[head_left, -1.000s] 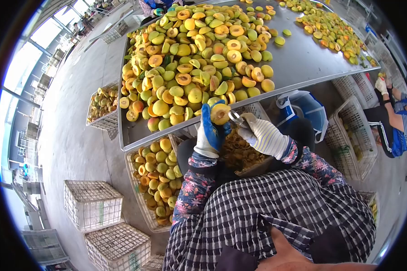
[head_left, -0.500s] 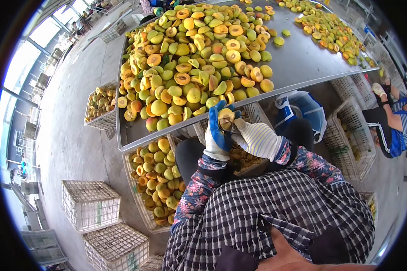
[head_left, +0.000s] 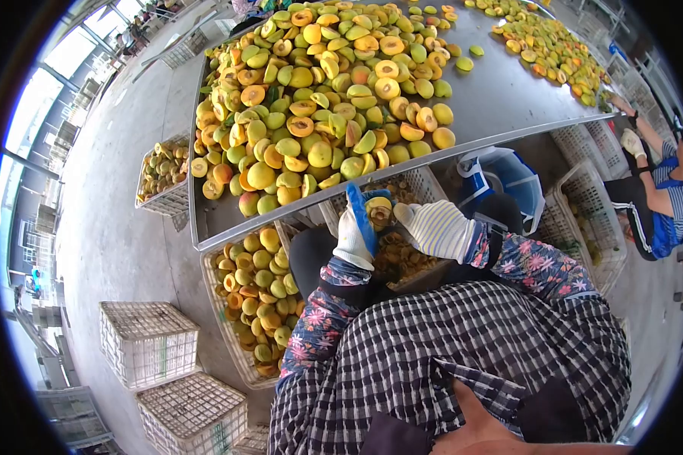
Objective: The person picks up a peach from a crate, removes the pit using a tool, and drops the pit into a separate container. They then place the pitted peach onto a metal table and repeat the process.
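My left hand (head_left: pixel 359 227), in a blue and white glove, holds a halved yellow fruit (head_left: pixel 379 211) just below the near edge of the metal table (head_left: pixel 501 129). Close to the fruit's right side is my right hand (head_left: pixel 436 230), in a striped white glove. Its fingers are curled together, and what they grip is too small to make out. Both hands are above a crate of small brown-yellow pieces (head_left: pixel 402 258). A big heap of halved fruit (head_left: pixel 311 114) lies on the table beyond them.
A crate of halved fruit (head_left: pixel 258 296) stands left of my knees. Two white crates (head_left: pixel 150 345) sit farther left on the floor. Right of my hands is a blue and white bucket (head_left: pixel 508 182). A co-worker (head_left: pixel 660 189) sits at the far right beside another crate (head_left: pixel 588 220).
The fruit has tilted so its cut face shows differently, and my right hand has drawn slightly right, away from it. The co-worker's arm now reaches to the table's edge.
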Available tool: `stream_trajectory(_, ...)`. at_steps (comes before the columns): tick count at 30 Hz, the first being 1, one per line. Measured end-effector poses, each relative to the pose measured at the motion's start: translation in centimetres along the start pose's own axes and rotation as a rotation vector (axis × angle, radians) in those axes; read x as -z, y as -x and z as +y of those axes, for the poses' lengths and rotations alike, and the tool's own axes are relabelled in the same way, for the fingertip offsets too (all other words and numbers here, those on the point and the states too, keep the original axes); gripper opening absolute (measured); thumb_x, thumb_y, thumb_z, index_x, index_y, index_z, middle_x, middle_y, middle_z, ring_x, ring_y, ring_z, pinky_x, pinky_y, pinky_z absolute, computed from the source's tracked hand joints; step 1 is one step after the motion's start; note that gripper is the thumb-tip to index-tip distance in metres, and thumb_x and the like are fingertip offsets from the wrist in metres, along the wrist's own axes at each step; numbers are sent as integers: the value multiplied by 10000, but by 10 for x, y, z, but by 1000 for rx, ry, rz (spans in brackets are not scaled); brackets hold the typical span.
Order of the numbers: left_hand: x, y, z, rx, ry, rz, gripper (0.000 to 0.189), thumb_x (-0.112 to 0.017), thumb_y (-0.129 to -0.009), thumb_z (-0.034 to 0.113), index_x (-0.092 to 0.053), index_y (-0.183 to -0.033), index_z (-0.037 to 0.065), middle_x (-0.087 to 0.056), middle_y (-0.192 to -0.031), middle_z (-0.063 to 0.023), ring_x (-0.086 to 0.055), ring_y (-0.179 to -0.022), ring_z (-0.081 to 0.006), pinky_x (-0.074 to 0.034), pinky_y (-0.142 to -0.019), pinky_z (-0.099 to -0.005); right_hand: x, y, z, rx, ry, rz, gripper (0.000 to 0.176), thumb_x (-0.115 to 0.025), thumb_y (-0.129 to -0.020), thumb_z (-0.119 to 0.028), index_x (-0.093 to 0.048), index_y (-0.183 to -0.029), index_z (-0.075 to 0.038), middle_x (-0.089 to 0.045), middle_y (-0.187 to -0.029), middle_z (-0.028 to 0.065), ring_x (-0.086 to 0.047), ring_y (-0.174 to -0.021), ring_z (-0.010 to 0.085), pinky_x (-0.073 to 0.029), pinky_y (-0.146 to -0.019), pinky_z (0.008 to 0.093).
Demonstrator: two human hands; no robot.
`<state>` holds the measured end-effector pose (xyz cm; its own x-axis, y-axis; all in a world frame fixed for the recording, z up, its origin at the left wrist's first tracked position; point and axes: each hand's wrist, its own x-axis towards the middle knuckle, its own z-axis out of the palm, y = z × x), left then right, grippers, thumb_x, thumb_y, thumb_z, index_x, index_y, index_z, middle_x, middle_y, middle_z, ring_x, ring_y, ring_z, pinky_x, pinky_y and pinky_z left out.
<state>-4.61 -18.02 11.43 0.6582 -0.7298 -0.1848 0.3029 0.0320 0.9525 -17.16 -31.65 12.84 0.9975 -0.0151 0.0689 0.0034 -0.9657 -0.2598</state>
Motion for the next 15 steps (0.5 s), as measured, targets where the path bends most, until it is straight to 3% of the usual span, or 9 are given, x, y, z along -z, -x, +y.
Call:
stream_trajectory(2,5,-12,-17,190,259,18,694,-339,-1007,600,-648,-1080,-16,-676,-976,-77,-646,-851,-160,-521,-826,-273,-4,2,0,-59,12,-78,283,-413,-988,-210,-505,-1155,-1,-650,-805,181,-653,-673,357,-524,-541,466)
stream_trajectory(6,15,-22,-32,156,37,-2,618,-346,-1034,535,-627,-1097,-12,-650,-942,-61,-585,-801,-127,-488,-794,-252,-3,3,-12,-124,-71,-111,310,-402,-994,-239,-522,-1132,11,-662,-797,206,-660,-709,385,-522,-577,484)
stream_trajectory(8,15,-24,-28,145,-43,6,563,-345,-1053,482,-610,-1113,-11,-638,-954,-60,-554,-799,-112,-472,-788,-248,-16,5,-5,-116,-180,-105,313,-436,-990,-236,-479,-1178,11,-647,-821,210,-648,-731,390,-522,-608,454)
stream_trajectory(10,10,-17,-34,-106,9,34,505,-333,-1070,415,-587,-1144,-15,-628,-1000,-64,-552,-846,-109,-466,-821,-252,-30,3,0,-183,-339,-120,328,-488,-989,-268,-483,-1152,17,-637,-853,237,-637,-805,400,-514,-700,433)
stream_trajectory(13,2,-13,-41,-331,19,95,475,-311,-1082,356,-558,-1188,-35,-620,-1077,-79,-560,-923,-123,-463,-858,-265,-37,1,-2,-135,-476,128,354,-392,-1022,-293,-568,-1089,6,-657,-805,211,-639,-760,395,-504,-666,470)
stream_trajectory(15,2,-11,-42,-426,0,152,474,-295,-1086,332,-539,-1217,-53,-616,-1131,-91,-569,-976,-138,-462,-879,-276,-36,0,-6,-105,-458,95,391,-364,-1035,-326,-616,-1022,-27,-654,-806,211,-627,-751,403,-497,-670,470)
